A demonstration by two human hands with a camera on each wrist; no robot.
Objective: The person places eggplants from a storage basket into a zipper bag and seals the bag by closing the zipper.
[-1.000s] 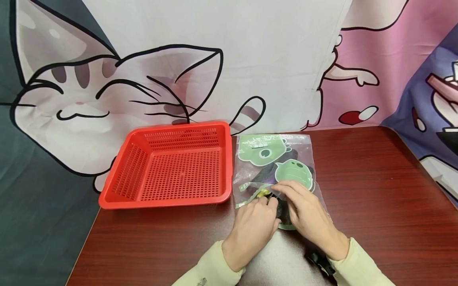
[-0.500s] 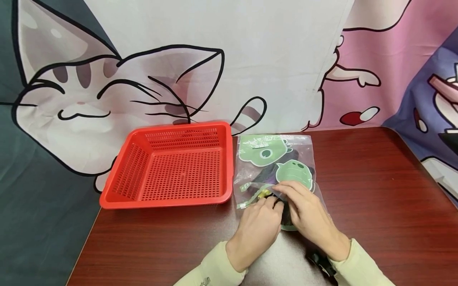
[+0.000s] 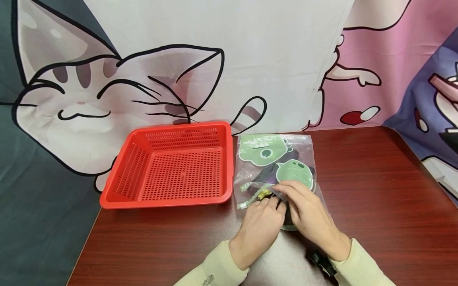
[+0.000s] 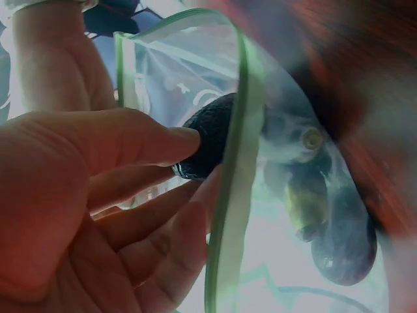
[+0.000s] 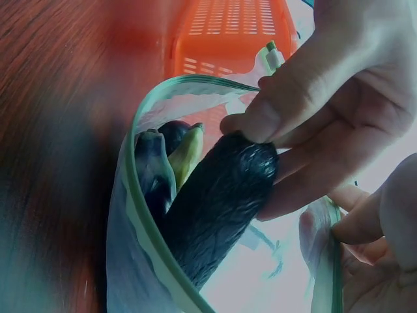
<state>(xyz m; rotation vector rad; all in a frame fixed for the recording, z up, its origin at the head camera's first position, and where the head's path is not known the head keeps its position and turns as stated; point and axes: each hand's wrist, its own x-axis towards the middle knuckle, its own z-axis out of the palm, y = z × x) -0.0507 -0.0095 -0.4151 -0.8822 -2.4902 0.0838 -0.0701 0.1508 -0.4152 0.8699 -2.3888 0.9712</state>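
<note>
A clear zip bag with green animal prints lies on the table, its mouth toward me. My left hand reaches in at the mouth. In the right wrist view its thumb and fingers grip the end of a long black wrinkled vegetable-like piece, which slants down inside the bag. My right hand pinches the bag's edge and holds the mouth apart. Beside the black piece are a yellowish one and a dark purple eggplant-like one. The left wrist view shows the left thumb pressing on the black end.
A red perforated plastic basket stands just left of the bag, with nothing seen in it. The dark reddish wooden table extends to the right. A cartoon-printed cloth hangs behind the table's far edge.
My left hand has shifted a little to the right at the bag's mouth, and its fingers now cover more of the black piece. The right hand, bag and basket stay nearly in place.
</note>
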